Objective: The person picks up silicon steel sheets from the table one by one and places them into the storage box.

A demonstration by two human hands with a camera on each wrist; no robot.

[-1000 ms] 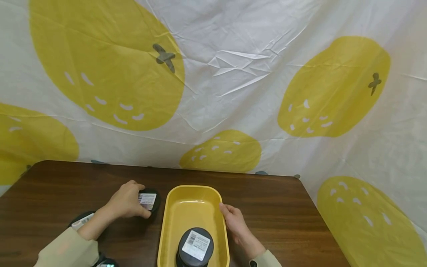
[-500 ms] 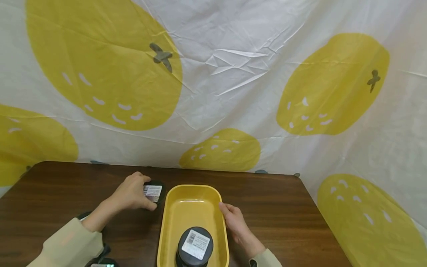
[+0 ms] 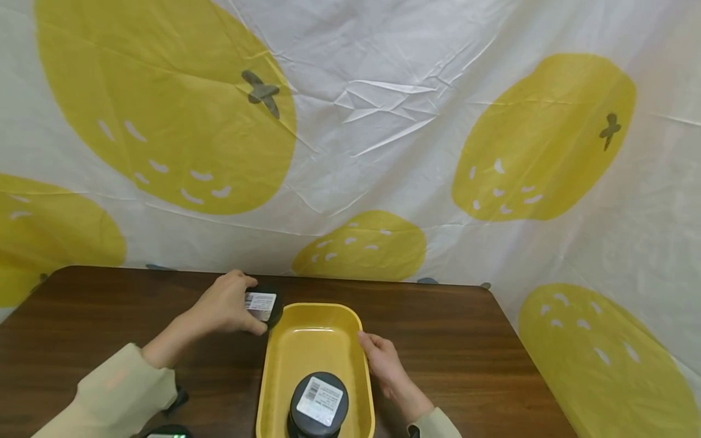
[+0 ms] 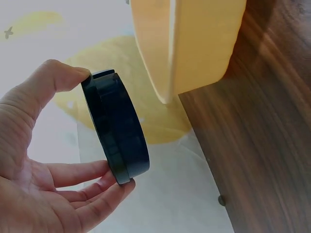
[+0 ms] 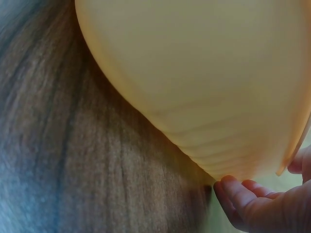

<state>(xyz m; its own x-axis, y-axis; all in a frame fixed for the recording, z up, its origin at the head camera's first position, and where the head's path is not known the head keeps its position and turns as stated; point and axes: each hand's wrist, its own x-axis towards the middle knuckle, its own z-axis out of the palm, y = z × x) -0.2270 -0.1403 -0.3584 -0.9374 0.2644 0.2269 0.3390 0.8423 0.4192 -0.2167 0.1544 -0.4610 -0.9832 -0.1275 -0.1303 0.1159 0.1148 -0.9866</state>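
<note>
Your left hand (image 3: 226, 307) grasps a black container (image 3: 263, 306), round and shallow, thumb on one edge and fingertips on the opposite one. Your right hand (image 3: 386, 368) grips the yellow tray (image 3: 313, 350) by its 3 o'clock side, thumb at the rim and fingers against the outer wall. The relation to watch is between that container and the tray: the container hangs over the tray's far corner, between 10 and 11 o'clock from the tray's centre, so the open floor lies toward 4 o'clock from your left hand. In the left wrist view you can see a gap between them. The tray's long axis runs roughly 12 to 6, and a second container (image 3: 319, 398) stands near its 6 o'clock end, leaving bare floor toward 12. Your left hand is the nearer one to that far corner; from your right, the tray lies at 9 o'clock.
</note>
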